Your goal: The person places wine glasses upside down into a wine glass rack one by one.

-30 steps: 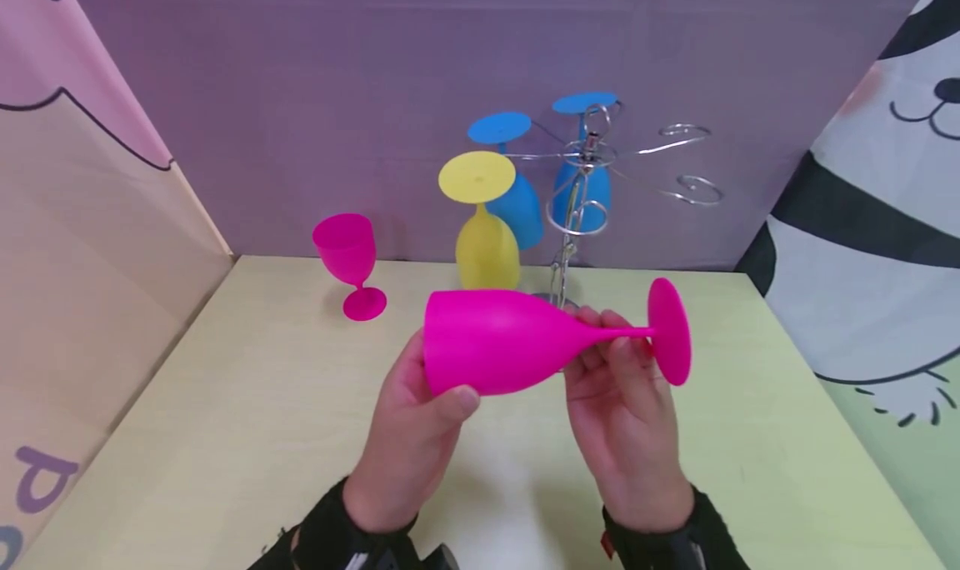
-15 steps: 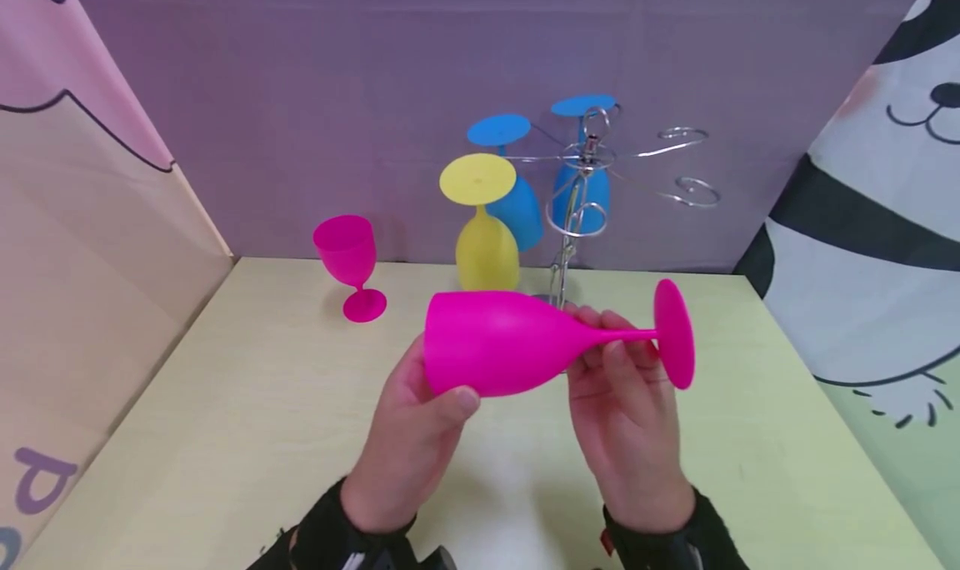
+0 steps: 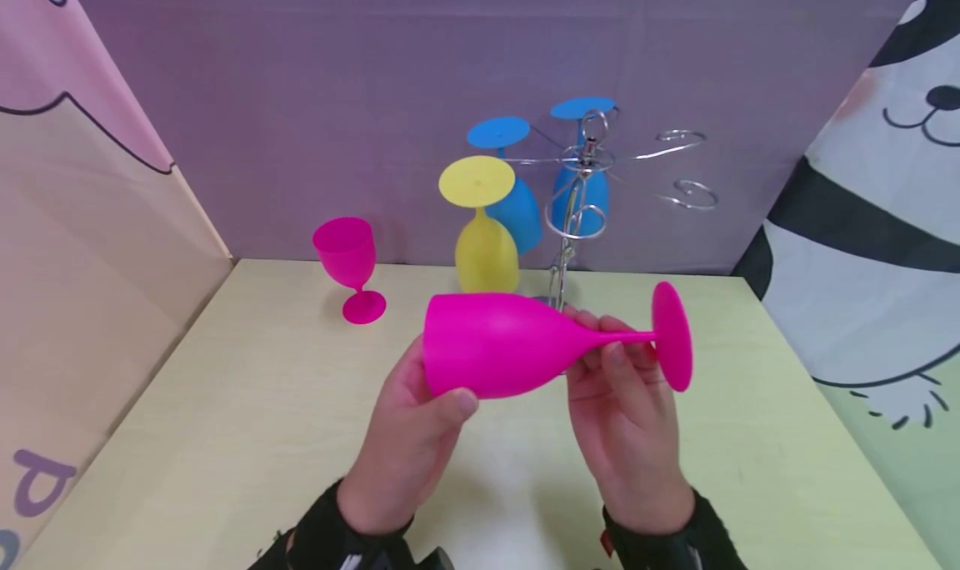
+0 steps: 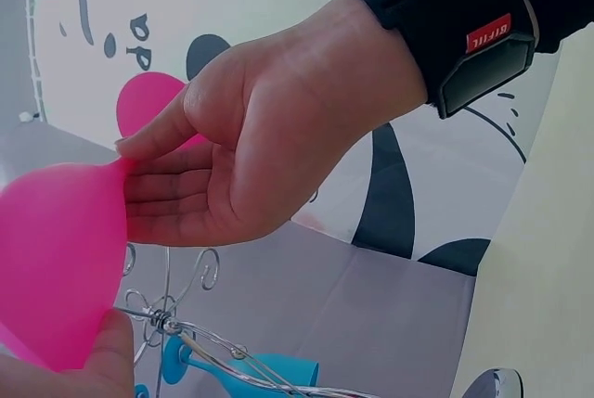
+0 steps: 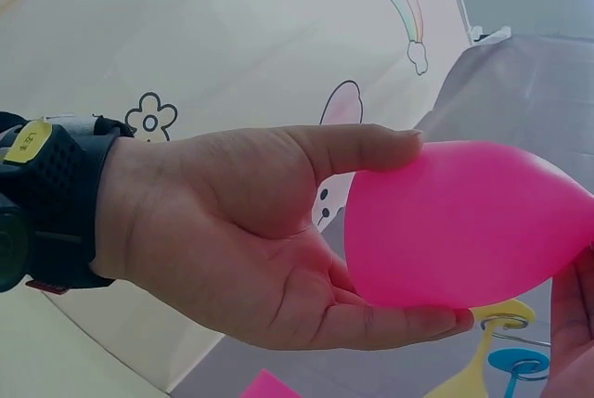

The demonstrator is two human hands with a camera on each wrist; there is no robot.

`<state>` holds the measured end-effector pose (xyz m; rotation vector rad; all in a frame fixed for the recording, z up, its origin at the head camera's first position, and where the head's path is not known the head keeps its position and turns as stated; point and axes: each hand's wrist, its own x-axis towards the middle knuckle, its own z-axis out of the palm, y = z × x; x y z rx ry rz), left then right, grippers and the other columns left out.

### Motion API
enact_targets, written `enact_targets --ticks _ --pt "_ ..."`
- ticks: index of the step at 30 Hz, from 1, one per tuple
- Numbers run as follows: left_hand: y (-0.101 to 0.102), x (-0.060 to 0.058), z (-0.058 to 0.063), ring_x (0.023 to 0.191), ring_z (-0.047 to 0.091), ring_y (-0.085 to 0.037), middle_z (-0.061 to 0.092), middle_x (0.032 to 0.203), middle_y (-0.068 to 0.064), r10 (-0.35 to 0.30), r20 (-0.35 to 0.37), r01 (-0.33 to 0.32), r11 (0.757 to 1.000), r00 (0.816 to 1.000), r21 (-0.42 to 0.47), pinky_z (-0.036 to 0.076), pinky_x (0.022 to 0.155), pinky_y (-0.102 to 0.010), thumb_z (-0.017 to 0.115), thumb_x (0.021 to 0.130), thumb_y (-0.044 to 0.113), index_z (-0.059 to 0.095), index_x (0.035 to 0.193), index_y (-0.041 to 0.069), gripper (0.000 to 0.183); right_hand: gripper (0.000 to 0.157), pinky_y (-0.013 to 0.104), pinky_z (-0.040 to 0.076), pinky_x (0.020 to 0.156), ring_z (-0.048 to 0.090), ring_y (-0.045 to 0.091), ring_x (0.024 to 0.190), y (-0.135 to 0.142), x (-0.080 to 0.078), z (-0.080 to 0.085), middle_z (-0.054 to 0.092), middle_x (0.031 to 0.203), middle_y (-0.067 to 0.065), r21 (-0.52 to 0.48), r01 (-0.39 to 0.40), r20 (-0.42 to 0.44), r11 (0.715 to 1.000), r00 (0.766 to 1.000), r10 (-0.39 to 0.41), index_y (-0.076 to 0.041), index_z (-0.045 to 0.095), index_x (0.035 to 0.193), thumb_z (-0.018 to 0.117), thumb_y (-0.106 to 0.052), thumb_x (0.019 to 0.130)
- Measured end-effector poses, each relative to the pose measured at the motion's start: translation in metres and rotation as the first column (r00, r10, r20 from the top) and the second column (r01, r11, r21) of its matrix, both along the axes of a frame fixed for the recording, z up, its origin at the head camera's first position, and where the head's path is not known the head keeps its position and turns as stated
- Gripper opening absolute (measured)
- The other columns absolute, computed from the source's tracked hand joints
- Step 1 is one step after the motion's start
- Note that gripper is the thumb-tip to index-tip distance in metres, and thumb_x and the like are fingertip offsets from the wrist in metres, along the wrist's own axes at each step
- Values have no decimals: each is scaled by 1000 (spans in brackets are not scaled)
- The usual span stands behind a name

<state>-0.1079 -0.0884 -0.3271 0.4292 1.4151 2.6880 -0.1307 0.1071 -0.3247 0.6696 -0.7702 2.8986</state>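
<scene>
A bright pink wine goblet (image 3: 498,345) lies sideways in the air, its rim to the left and its round foot to the right. My left hand (image 3: 412,437) grips the bowl near the rim, thumb in front. My right hand (image 3: 626,437) pinches the thin stem close to the foot. In the left wrist view, the right hand (image 4: 269,129) is seen with its thumb on the stem of the goblet (image 4: 60,250). The right wrist view shows the left hand (image 5: 251,222) around the bowl of the goblet (image 5: 455,222).
Behind the hands stands a silver wire rack (image 3: 588,160) with curled arms. A yellow goblet (image 3: 486,253) and two blue goblets (image 3: 517,216) hang upside down from it. Another pink goblet (image 3: 347,253) stands upright at the table's (image 3: 247,387) back left. A purple cloth wall (image 3: 300,95) closes the back.
Both hands keep the same hold on the pink goblet, which has barely moved. The whole scene sits slightly lower in the head view.
</scene>
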Motion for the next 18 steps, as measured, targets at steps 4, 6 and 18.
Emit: enact_targets --ticks 4,6,18 --pt "-1 -1 -1 124 55 -34 53 139 -17 6 -25 -6 1000 1000 -7 54 101 -40 78 94 23 48 145 7 61 27 39 40 114 66 29 120 0 1 0 73 120 17 0 -1 20 1000 1000 1 2 71 126 53 -3 106" --pt "-1 -1 -2 123 55 -34 54 139 -17 5 -34 -5 1000 999 -7 54 101 -40 79 93 23 48 145 6 62 27 39 41 114 67 29 119 1 1 1 73 120 17 0 0 28 1000 1000 0 2 71 125 54 -3 105" --pt "-1 -1 -2 130 51 -34 51 145 -16 0 5 0 1000 1000 -6 51 105 -38 80 92 23 39 151 3 74 23 41 45 109 69 32 115 11 -1 10 74 114 18 -10 72 107 997 992 -70 3 72 120 60 1 102"
